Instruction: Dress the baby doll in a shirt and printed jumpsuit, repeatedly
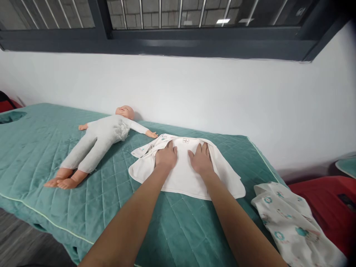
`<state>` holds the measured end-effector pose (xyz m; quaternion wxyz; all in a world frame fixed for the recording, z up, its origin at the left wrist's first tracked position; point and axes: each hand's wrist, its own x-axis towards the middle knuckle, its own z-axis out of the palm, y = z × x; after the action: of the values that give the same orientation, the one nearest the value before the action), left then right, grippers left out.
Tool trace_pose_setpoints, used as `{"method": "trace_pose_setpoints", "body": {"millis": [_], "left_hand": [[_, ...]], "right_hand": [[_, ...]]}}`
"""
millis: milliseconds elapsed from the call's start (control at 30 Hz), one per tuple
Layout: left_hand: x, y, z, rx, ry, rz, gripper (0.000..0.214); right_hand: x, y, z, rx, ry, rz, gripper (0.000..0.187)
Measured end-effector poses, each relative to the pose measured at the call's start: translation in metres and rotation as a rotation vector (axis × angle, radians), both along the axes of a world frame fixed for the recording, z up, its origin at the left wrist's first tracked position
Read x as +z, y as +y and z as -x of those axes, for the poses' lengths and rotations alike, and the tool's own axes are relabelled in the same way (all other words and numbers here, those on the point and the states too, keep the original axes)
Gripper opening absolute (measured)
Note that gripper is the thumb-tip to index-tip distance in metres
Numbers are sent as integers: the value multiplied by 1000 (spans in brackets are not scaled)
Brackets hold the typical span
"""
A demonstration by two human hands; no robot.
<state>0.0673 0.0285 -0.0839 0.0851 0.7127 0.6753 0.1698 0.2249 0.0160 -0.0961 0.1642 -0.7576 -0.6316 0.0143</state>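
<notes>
A white baby garment (pixel 183 174) lies spread flat on the green quilted table (pixel 50 155). My left hand (pixel 166 155) rests flat on its left half, fingers stretched toward the collar. My right hand (pixel 200 158) lies flat on the right half, fingers also extended. Both palms press on the cloth and hold nothing. A baby doll (pixel 102 137) in a pale bodysuit lies on its back to the left of the garment, one arm reaching close to the garment's edge.
A second white cloth with teal prints (pixel 292 222) hangs over the table's right corner. A red object (pixel 325 200) stands beyond the right edge. A white wall runs behind the table under a dark-framed window (pixel 178 37).
</notes>
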Motion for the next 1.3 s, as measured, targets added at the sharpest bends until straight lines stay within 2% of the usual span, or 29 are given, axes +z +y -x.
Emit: {"method": "trace_pose_setpoints", "body": {"millis": [433, 767, 1000, 1300], "left_hand": [[-6, 2, -5, 18, 71, 61, 57], [-14, -28, -9, 1, 97, -18, 64], [-19, -53, -4, -46, 100, -44, 66], [-14, -83, 4, -90, 88, -66, 65]], "right_hand": [[-3, 1, 4, 7, -46, 100, 73], [-3, -2, 6, 34, -77, 124, 74], [-2, -27, 7, 153, -127, 118, 77], [3, -79, 11, 280, -180, 122, 76]]}}
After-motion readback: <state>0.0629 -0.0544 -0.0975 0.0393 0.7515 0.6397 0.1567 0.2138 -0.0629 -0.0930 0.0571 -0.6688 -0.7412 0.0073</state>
